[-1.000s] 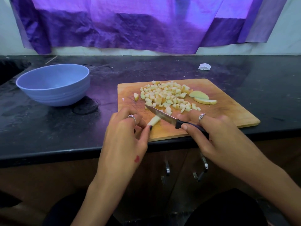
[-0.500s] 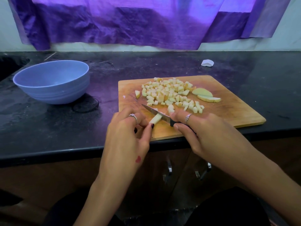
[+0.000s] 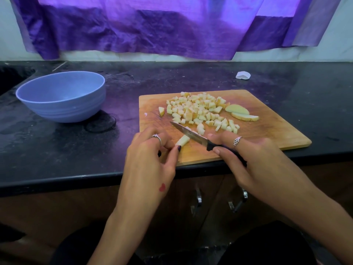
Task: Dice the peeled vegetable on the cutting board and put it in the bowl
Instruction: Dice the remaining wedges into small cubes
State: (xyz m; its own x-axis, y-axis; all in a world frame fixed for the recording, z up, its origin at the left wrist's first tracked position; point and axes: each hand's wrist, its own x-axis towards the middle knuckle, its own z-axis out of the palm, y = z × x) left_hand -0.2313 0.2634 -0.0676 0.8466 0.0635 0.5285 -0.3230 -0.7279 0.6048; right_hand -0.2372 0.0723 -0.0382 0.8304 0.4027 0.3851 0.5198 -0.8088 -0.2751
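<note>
a pale strip of peeled vegetable lies on the near left part of the wooden cutting board, pinched at its near end between the thumb and curled fingers of the left hand, which wears a ring and dark nail polish. the knife crosses the far end of the strip, its blade angled toward the far left and its tip resting on the board. the right hand grips the black handle, fingers wrapped around it and a ring on one finger.

just beyond the blade, a heap of diced pieces spreads over the middle of the board, with one cube lying a little apart to its left. two uncut slices lie just right of the heap, one overlapping the other.

the board rests on a black surface, its near edge close to the front lip. a light blue bowl stands upright on the surface well to the left of the board, with nothing seen inside it. a dark ring-shaped thing lies on the surface beside the bowl's base. a small white scrap sits farther back, beyond the board's far right corner. a purple cloth hangs on the wall behind. below the surface, wooden cabinet doors with metal handles show between the forearms.
</note>
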